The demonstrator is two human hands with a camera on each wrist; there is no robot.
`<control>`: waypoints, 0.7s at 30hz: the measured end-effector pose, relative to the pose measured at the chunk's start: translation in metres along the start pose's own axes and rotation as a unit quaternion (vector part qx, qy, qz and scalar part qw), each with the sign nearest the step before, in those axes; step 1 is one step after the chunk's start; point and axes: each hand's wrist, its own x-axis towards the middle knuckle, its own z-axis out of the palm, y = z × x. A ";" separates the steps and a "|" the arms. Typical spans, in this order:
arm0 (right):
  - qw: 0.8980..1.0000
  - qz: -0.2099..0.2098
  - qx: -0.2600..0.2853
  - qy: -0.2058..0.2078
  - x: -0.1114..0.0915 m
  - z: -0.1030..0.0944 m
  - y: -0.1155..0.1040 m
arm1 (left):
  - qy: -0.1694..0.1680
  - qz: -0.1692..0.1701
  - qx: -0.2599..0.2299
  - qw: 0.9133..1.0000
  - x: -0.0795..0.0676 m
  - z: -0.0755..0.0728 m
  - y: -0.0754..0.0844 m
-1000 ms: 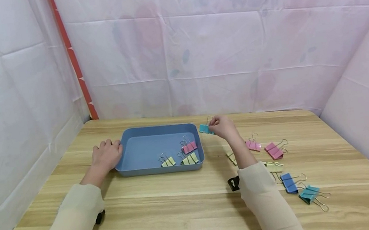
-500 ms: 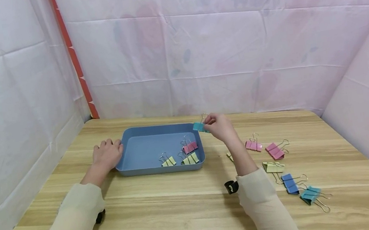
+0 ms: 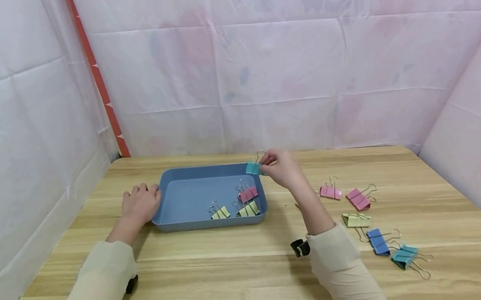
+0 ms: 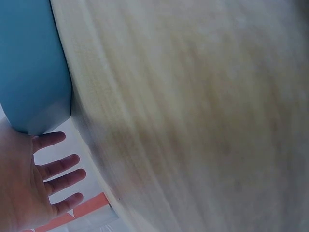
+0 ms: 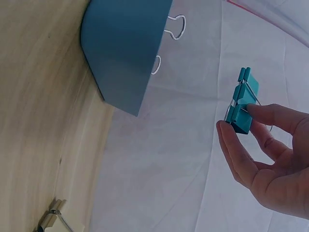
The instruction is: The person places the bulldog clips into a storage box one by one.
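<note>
A teal binder clip (image 3: 253,168) is pinched between the thumb and fingers of my right hand (image 3: 283,168), above the right back corner of a blue-grey tray (image 3: 186,225). The right wrist view shows the same teal binder clip (image 5: 245,104) held clear of the tray wall. My left hand (image 3: 141,204) rests against the tray's left side, its fingers fairly straight and spread in the left wrist view. Inside the tray, at the right front, lie a pink binder clip (image 3: 248,194) and two yellow ones, one a yellow binder clip (image 3: 220,214).
Right of the tray, several more binder clips lie on the wooden table (image 3: 241,283): a pink clip (image 3: 358,199), a yellow clip (image 3: 356,219), a blue clip (image 3: 378,242) and a teal clip (image 3: 405,256) among them. White cloth walls (image 3: 274,63) stand behind and at both sides.
My right hand has moved left with the teal binder clip, from beside the tray to above its right back corner. The left hand has stayed at the tray's left side.
</note>
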 end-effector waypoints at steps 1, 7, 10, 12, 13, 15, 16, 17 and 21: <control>1.000 -0.002 -0.001 -0.001 0.000 0.001 0.001 | 0.001 -0.001 0.000 1.000 0.000 0.000 0.000; 1.000 -0.005 0.005 -0.005 0.001 0.010 0.002 | 0.004 -0.002 0.002 1.000 0.001 0.001 -0.001; 1.000 -0.002 -0.003 -0.004 0.001 0.013 0.003 | 0.003 0.001 0.003 1.000 0.002 0.001 -0.001; 1.000 -0.001 -0.013 -0.004 0.001 0.016 0.003 | 0.002 0.001 0.003 1.000 0.002 0.002 0.000; 1.000 -0.001 -0.019 -0.006 0.001 0.017 0.003 | 0.001 0.000 0.002 1.000 0.002 0.002 0.000; 1.000 0.000 -0.029 -0.008 0.002 0.019 0.003 | 0.001 -0.003 0.002 1.000 0.002 0.002 0.000; 0.999 0.001 -0.032 -0.009 0.002 0.020 0.003 | 0.001 -0.004 0.002 1.000 0.002 0.002 -0.001; 0.999 0.003 -0.035 -0.007 0.002 0.021 0.003 | 0.001 -0.005 0.002 1.000 0.001 0.002 -0.001; 0.999 0.012 -0.039 -0.002 0.003 0.023 0.004 | 0.005 -0.001 0.003 1.000 0.001 0.000 -0.002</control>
